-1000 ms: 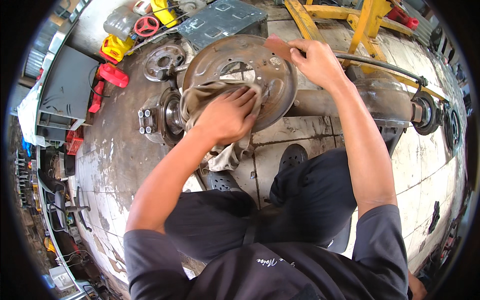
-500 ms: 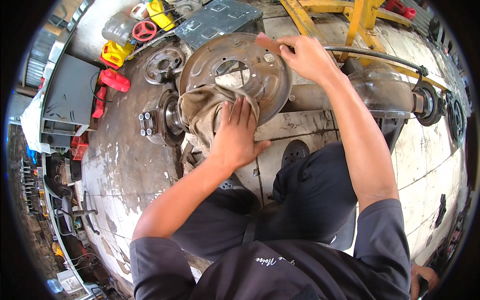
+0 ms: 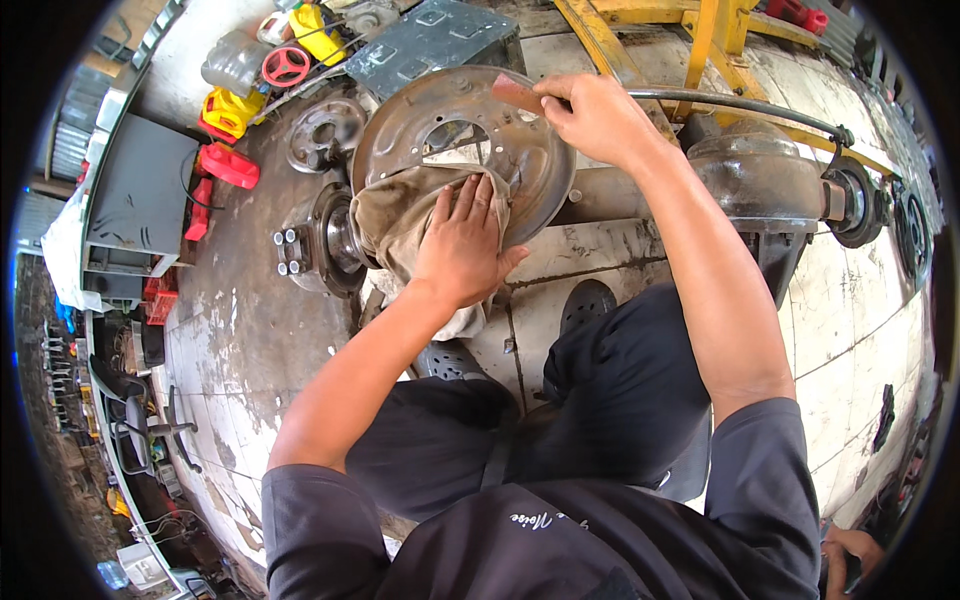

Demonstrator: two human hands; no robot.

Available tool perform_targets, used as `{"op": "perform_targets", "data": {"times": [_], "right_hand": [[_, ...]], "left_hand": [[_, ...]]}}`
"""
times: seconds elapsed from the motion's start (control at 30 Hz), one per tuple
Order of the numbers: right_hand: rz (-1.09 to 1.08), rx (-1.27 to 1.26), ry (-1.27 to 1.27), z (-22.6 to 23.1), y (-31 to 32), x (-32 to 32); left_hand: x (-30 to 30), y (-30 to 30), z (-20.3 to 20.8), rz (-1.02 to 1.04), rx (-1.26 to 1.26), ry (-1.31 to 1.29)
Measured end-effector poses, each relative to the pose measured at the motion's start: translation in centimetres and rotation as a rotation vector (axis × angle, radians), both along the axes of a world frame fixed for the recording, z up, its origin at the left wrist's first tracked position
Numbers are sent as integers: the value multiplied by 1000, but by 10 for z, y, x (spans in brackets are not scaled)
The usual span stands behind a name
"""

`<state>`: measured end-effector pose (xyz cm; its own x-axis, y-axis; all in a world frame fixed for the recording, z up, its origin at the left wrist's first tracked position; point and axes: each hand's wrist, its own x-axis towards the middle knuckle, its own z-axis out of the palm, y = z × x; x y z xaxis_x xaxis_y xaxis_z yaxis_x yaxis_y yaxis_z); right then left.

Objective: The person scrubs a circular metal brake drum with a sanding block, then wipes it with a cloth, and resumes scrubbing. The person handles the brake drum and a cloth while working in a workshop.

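Note:
A round brown metal backing plate [image 3: 400, 125] stands before me, with a large hole in its middle and rust-like stains. My left hand [image 3: 465, 235] lies flat over a crumpled beige cloth [image 3: 385, 215], pressing it against the plate's lower part with fingers stretched out. Part of the cloth hangs below that palm. At the plate's upper right rim, my right hand [image 3: 590, 115] pinches a reddish-brown strip [image 3: 517, 95] that looks like sandpaper. The strip's far end reaches over the plate's face; whether it touches cannot be told.
An axle housing [image 3: 750, 180] runs right from the plate; a studded hub [image 3: 320, 245] sits left. Behind are a grey metal box [image 3: 435, 45], a yellow frame [image 3: 700, 50] and a second round plate [image 3: 325, 135]. Another person's hand [image 3: 850, 550] shows at lower right.
My right hand and the strip have shifted slightly left along the plate's rim. My left hand has slid a little on the plate with the cloth, whose lower end now shows more.

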<state>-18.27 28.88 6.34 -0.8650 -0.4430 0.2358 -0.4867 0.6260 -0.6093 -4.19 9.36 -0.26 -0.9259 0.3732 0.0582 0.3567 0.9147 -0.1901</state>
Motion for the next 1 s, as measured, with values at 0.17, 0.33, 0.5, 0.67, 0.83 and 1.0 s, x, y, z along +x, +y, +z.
{"op": "perform_targets", "data": {"times": [0.17, 0.33, 0.5, 0.67, 0.83, 1.0], "right_hand": [[12, 9, -26, -1, -1, -1], [42, 11, 42, -9, -5, -6], [40, 23, -58, 0, -6, -3], [28, 34, -30, 1, -4, -2], [18, 71, -17, -8, -1, -10], [-15, 98, -53, -5, -6, -8]], "left_hand": [[25, -20, 4, -148, -5, 2], [42, -47, 20, -179, 224, -45], [37, -53, 42, 195, 754, -10], [10, -66, 35, 300, 1104, 196], [-12, -36, 58, 305, 975, -161], [-49, -42, 32, 494, 1065, 89]]}}
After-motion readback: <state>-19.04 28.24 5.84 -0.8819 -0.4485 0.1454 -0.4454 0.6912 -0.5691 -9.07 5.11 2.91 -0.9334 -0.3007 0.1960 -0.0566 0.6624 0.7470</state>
